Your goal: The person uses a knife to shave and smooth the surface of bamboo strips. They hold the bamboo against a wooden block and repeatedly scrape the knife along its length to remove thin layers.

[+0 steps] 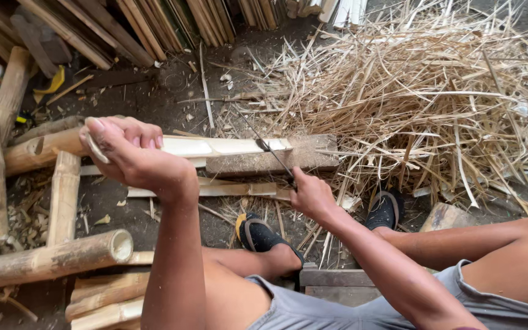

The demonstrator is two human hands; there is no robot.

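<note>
Nearest the camera are the person's bare knees and grey shorts (313, 311), with 2 feet in dark sandals (264, 235) planted on the dirt floor (123, 201). Just beyond, the right hand (311, 195) is clenched around the handle of a thin dark blade (270, 150), whose tip slants up and away across a flat brown wooden block (276, 160). To the left, the left hand (126, 153) grips the near end of a pale split bamboo strip (215, 146), fingers wrapped over it and thumb on top; the strip runs level from that hand to the block, where the blade meets it. More pale split pieces (215, 189) lie just below it on the floor. At the left edge, round tan bamboo poles (50, 260) lie in a loose group, 1 showing its hollow cut end. Further off to the right spreads a large heap of straw-coloured bamboo shavings (423, 98), and at the far top, long bamboo slats (154, 24) lie side by side.
</note>
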